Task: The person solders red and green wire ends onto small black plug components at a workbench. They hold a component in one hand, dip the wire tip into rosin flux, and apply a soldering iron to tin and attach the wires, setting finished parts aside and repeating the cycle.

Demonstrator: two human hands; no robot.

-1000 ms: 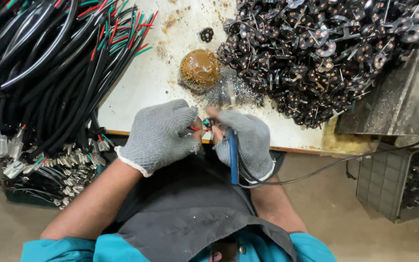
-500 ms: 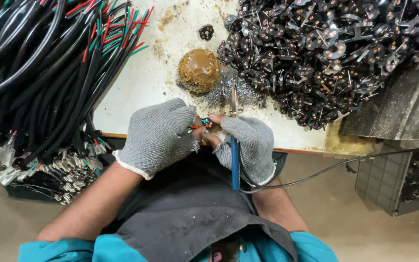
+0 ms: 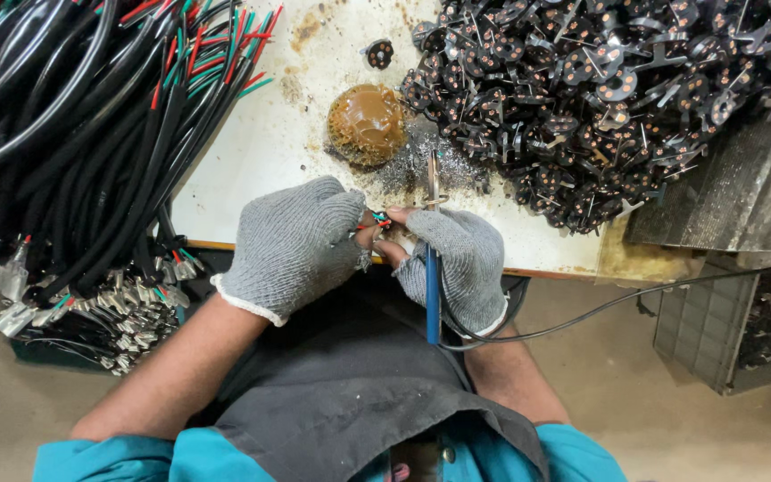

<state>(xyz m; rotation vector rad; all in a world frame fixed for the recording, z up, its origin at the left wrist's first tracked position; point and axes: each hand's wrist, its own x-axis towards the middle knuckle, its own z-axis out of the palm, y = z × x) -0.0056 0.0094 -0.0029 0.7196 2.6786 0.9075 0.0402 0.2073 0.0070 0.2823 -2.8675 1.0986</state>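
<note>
no pkgs, labels, signs or screens in view anywhere on or around the bench.

Left hand point(image 3: 294, 245) in closed grip; right hand point(image 3: 457, 263) fisted, fingertips meeting.

At the centre of the view, the left hand point(image 3: 294, 245) in a grey knitted fingerless glove pinches a small bunch of red and green wire ends point(image 3: 378, 219) between bare fingertips. Just beside it at three o'clock, the gloved right hand point(image 3: 457, 263) grips a blue-handled soldering iron point(image 3: 432, 268), its metal tip pointing to twelve o'clock over the stained white table point(image 3: 252, 152). A round brown lump of flux point(image 3: 366, 123) sits at twelve o'clock. A heap of black round plug parts with copper pins point(image 3: 600, 98) fills two o'clock. Black sheathed cables point(image 3: 64, 134) lie at ten o'clock.
</note>
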